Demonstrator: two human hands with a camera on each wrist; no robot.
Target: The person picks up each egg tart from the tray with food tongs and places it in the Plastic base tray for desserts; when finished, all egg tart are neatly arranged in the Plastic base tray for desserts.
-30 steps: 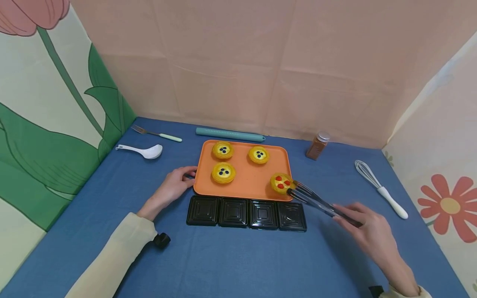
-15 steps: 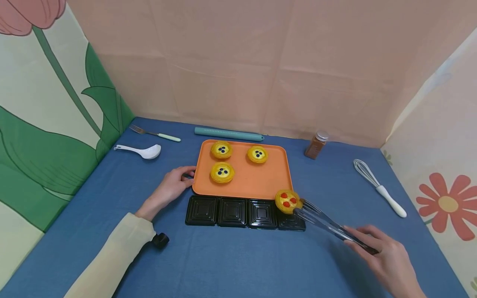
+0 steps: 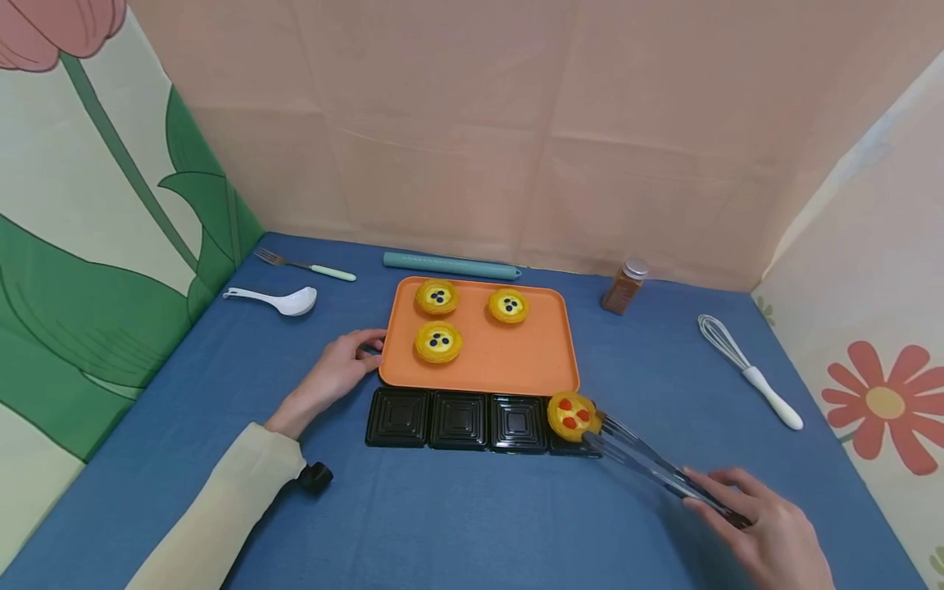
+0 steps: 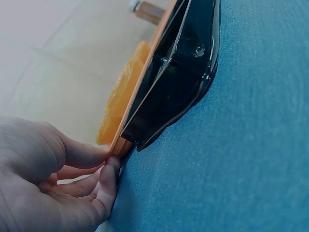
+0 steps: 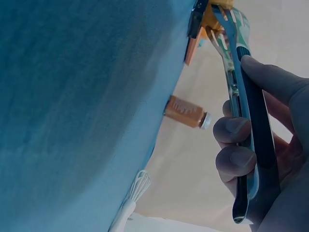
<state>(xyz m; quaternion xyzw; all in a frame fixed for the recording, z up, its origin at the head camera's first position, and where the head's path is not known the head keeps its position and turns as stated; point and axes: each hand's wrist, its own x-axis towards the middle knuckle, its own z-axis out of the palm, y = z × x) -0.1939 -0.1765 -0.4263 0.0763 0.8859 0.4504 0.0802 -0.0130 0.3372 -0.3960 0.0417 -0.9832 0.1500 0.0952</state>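
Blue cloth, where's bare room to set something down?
Free: the cloth in front of the black tray, between left sleeve and tongs, and between bottle and whisk. Crowded around the orange tray: teal rod behind, left hand pinching it.

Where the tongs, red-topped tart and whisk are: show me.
Tongs (image 5: 262,126): right wrist view, on the dark handle.
Red-topped tart (image 3: 572,415): head view, middle of its topping.
Whisk (image 3: 757,383): head view, on the white handle.

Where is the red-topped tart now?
In the head view, the red-topped tart is right of centre, in the tongs, over the right end of the black tray, beside the orange tray.
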